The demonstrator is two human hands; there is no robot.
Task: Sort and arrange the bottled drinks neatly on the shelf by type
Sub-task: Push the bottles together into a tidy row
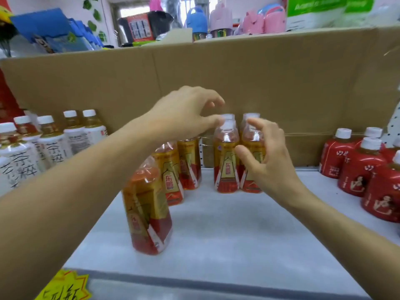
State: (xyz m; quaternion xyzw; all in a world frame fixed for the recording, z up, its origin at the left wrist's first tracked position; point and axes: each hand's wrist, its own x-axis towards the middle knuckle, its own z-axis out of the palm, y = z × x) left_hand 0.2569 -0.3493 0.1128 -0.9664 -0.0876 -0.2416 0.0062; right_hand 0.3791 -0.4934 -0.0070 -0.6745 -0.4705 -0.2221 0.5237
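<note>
Reaching in from the shelf front, both hands sit over a block of four gold-and-red bottles [226, 161], two in front and two right behind, standing upright on the white shelf [227, 230] and touching each other. Left hand [186, 113] hovers above the front-left bottle of that block with its fingers loosely curved, one fingertip at the white cap [227, 126]; it has no grip on anything. Right hand [268, 154] is cupped around the front-right bottle [251, 136], thumb across the label and fingers arched over the shoulder; can't tell if it actually clamps the bottle or just hangs beside it. Under the left forearm is a row of three more bottles of the same type [168, 178], running diagonally toward the shelf edge and apart from the block. Further out past the left arm stand white-label tea bottles [54, 146]. Out past the right hand stand red-wrapped bottles [359, 169]. Beyond both hands a cardboard sheet [238, 72] backs the shelf. Below the left elbow is a yellow price tag [65, 286].
</note>
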